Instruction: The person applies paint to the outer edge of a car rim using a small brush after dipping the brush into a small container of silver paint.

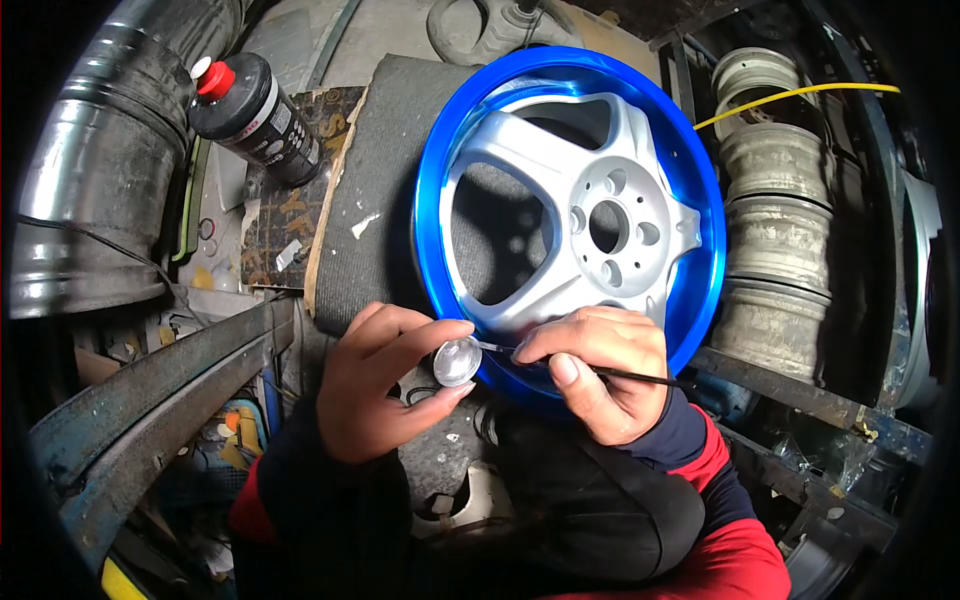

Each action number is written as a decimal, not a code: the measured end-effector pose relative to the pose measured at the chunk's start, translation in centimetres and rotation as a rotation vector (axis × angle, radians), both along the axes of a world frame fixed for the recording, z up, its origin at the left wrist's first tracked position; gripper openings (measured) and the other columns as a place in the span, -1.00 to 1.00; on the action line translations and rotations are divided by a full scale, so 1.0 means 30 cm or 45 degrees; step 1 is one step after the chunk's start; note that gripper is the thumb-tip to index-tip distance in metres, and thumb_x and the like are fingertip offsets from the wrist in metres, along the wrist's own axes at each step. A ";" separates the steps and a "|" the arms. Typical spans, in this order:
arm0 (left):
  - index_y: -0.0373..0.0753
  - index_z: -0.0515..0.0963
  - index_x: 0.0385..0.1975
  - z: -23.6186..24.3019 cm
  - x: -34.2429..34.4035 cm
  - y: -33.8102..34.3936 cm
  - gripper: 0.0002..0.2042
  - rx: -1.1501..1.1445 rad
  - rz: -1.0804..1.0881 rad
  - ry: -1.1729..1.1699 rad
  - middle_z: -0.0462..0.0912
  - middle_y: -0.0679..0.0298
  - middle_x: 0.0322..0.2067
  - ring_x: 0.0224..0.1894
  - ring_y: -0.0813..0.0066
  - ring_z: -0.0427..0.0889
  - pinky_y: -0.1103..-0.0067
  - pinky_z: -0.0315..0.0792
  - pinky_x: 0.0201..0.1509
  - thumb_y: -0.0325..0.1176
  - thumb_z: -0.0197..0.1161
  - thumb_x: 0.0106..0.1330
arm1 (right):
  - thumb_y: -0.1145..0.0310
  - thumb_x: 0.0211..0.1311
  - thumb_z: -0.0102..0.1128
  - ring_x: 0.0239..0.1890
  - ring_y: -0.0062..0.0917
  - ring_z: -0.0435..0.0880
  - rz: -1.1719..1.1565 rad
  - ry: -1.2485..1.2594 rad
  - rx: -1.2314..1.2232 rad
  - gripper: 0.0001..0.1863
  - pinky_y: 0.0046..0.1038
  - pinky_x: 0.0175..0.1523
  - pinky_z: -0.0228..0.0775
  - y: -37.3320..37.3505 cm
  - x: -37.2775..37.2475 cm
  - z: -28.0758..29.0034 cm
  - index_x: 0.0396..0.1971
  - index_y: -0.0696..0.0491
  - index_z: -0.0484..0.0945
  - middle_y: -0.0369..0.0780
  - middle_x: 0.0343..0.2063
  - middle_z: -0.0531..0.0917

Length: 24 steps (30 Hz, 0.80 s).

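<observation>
Between the thumb and fingers of my left hand (372, 388) is a small round cup (458, 362), tilted so its silvery inside shows. My right hand (612, 368) pinches a thin paintbrush (640, 376) with a dark handle. The brush's tip points left and reaches the cup's rim; whether it touches the inside I cannot tell. Just beyond both hands lies a car wheel rim (437, 215) with a glossy blue outer lip and silver spokes. My right hand is over its near edge and hides part of it.
The wheel rests on a dark grey mat (383, 170). A black bottle (258, 125) with a red cap stands at the far left. Stacked bare rims (775, 235) line the right, under a yellow hose (800, 92). A metal rail (150, 410) runs along the near left.
</observation>
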<state>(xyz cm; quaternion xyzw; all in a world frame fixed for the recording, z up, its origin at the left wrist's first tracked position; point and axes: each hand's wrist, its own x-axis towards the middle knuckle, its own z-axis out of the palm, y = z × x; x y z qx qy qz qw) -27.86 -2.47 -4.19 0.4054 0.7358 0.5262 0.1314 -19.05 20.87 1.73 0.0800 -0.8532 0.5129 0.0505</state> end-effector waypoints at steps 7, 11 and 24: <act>-0.14 0.62 0.09 -0.001 -0.001 -0.002 -0.43 -0.008 0.034 0.003 0.65 0.28 -0.23 -0.19 0.27 0.65 0.42 0.44 -0.05 -0.49 0.56 -0.03 | 0.42 0.44 0.16 -0.44 -0.39 0.77 -0.127 -0.195 -0.165 -0.79 -0.44 -0.26 0.58 0.000 0.026 -0.008 -0.25 0.21 0.73 -0.12 -0.44 0.77; -0.14 0.62 0.09 -0.003 0.000 -0.007 -0.43 -0.004 0.041 0.000 0.64 0.28 -0.23 -0.19 0.26 0.65 0.42 0.44 -0.05 -0.50 0.55 -0.04 | 0.23 0.53 0.02 -0.38 -0.42 0.77 -0.217 -0.284 -0.161 -0.59 -0.44 -0.17 0.58 -0.007 0.033 0.005 -0.27 0.26 0.72 -0.09 -0.42 0.79; -0.13 0.65 0.07 -0.009 0.001 -0.009 -0.42 -0.035 0.062 -0.020 0.59 0.28 -0.22 -0.22 0.29 0.60 0.46 0.48 -0.13 -0.53 0.57 -0.07 | 0.37 0.42 0.10 -0.31 -0.34 0.80 -0.210 -0.259 -0.288 -0.73 -0.43 -0.14 0.58 0.008 0.042 -0.002 -0.23 0.24 0.72 -0.06 -0.36 0.78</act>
